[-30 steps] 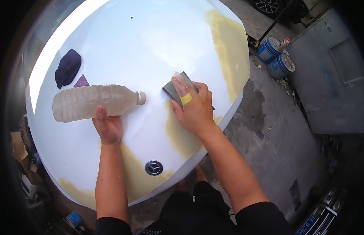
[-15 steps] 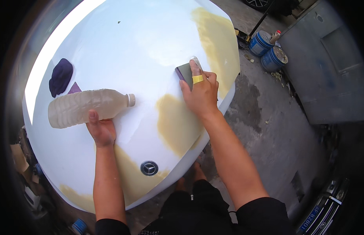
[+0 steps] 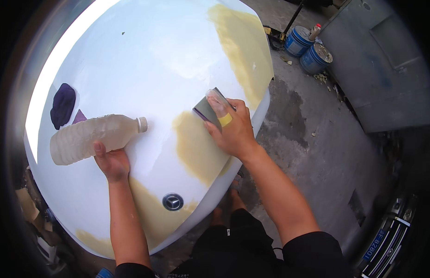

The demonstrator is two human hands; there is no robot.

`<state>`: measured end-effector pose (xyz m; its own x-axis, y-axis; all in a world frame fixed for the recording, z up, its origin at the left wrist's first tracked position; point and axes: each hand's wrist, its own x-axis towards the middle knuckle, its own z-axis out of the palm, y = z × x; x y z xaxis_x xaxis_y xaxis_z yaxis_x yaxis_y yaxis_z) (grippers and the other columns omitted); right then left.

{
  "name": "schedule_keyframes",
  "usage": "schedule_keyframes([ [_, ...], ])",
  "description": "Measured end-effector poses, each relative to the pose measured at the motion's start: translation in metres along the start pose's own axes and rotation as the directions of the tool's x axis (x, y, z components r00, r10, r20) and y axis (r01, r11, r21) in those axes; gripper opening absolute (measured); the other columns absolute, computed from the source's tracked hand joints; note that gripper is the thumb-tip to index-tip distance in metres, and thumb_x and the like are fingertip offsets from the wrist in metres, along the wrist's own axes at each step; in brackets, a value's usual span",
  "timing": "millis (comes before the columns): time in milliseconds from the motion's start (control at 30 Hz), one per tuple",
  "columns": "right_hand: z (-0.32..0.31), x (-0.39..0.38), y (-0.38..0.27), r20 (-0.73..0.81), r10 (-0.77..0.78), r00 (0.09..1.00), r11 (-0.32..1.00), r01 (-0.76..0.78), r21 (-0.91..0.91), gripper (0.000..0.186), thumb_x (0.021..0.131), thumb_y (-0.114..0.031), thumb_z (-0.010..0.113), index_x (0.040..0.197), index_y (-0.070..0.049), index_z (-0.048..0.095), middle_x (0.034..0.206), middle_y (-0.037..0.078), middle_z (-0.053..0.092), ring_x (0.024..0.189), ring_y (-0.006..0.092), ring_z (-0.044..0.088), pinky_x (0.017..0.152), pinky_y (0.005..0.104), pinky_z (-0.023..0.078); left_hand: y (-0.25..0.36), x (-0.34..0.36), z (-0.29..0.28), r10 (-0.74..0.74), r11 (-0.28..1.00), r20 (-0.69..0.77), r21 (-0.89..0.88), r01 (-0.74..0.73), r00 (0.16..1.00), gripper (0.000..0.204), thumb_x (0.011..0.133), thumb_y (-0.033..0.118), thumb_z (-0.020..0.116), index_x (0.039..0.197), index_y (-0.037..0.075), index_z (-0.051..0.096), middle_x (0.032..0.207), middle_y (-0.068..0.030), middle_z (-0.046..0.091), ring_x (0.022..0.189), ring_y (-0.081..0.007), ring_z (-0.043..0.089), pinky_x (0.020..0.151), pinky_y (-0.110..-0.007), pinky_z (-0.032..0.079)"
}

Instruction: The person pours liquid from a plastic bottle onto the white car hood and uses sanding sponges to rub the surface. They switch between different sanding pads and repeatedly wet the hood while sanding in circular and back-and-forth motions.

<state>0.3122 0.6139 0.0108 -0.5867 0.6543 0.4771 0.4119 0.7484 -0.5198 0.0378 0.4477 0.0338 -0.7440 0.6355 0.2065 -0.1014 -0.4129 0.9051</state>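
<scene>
Hood (image 3: 145, 74), roomy ahead | left fingers (image 3: 100, 149) clamp bottle (image 3: 92, 133) | right fingers (image 3: 219, 106) clamp block (image 3: 203, 109) near edge (image 3: 266, 96)

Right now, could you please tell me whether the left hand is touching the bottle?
Touching: the head view shows the left hand with its thumb lying against the near side of the cloudy bottle.

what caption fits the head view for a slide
Left hand holding a cloudy plastic bottle, right hand gripping a grey pad over a white, yellow-patched car hood.
</scene>
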Motion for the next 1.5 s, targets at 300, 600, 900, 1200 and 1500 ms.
schedule_keyframes([
  [300, 0.005, 0.039, -0.01, 0.026, -0.134, 0.991, 0.987, 0.131, 0.094, 0.062, 0.078, -0.02, 0.076, 0.136, -0.015, 0.055, 0.124, 0.005, 0.062, 0.108, 0.0346, 0.052, 0.09, 0.0435, 0.045, 0.007, 0.001, 0.014, 0.015, 0.999, 0.074, 0.029, -0.017, 0.997, 0.074, 0.093, 0.053, 0.058, 0.145, 0.005, 0.035, 0.137, -0.0203, 0.051, 0.129, -0.0385, 0.05, 0.112, -0.052, 0.038],
  [600, -0.032, -0.06, 0.033, 0.079, -0.13, 0.988, 0.989, 0.123, 0.085, 0.066, 0.071, -0.017, 0.08, 0.133, -0.013, 0.058, 0.131, 0.007, 0.064, 0.11, 0.0334, 0.056, 0.097, 0.0418, 0.044, 0.008, -0.004, 0.013, 0.026, 0.998, 0.034, 0.053, -0.028, 0.999, 0.075, 0.092, 0.056, 0.057, 0.146, 0.01, 0.034, 0.139, -0.0179, 0.048, 0.131, -0.0371, 0.047, 0.113, -0.057, 0.037],
  [900, -0.004, 0.004, 0.01, 0.076, -0.258, 0.963, 0.959, 0.246, 0.144, 0.065, 0.076, -0.021, 0.076, 0.136, -0.013, 0.054, 0.136, 0.003, 0.059, 0.109, 0.0341, 0.054, 0.09, 0.0431, 0.044, 0.012, -0.003, 0.015, 0.043, 0.996, -0.014, 0.082, -0.041, 0.999, 0.076, 0.092, 0.057, 0.056, 0.147, 0.011, 0.031, 0.139, -0.0161, 0.048, 0.131, -0.0359, 0.047, 0.113, -0.059, 0.036],
  [1200, -0.002, 0.029, 0.004, 0.078, -0.251, 0.965, 0.963, 0.24, 0.124, 0.061, 0.076, -0.02, 0.075, 0.134, -0.013, 0.057, 0.133, 0.004, 0.06, 0.107, 0.0346, 0.053, 0.09, 0.0427, 0.044, 0.007, -0.003, 0.018, 0.029, 0.997, 0.013, 0.077, -0.03, 0.999, 0.074, 0.092, 0.055, 0.057, 0.147, 0.011, 0.033, 0.139, -0.0148, 0.048, 0.131, -0.0363, 0.047, 0.113, -0.059, 0.036],
  [1500, -0.044, -0.071, 0.047, 0.076, -0.142, 0.987, 0.987, 0.136, 0.08, 0.068, 0.074, -0.019, 0.078, 0.137, -0.013, 0.054, 0.127, 0.009, 0.065, 0.111, 0.0357, 0.055, 0.096, 0.0454, 0.044, 0.011, -0.001, 0.013, 0.033, 0.997, -0.009, 0.063, -0.032, 0.999, 0.076, 0.093, 0.055, 0.058, 0.147, 0.009, 0.033, 0.139, -0.0185, 0.049, 0.13, -0.0403, 0.048, 0.113, -0.056, 0.036],
])
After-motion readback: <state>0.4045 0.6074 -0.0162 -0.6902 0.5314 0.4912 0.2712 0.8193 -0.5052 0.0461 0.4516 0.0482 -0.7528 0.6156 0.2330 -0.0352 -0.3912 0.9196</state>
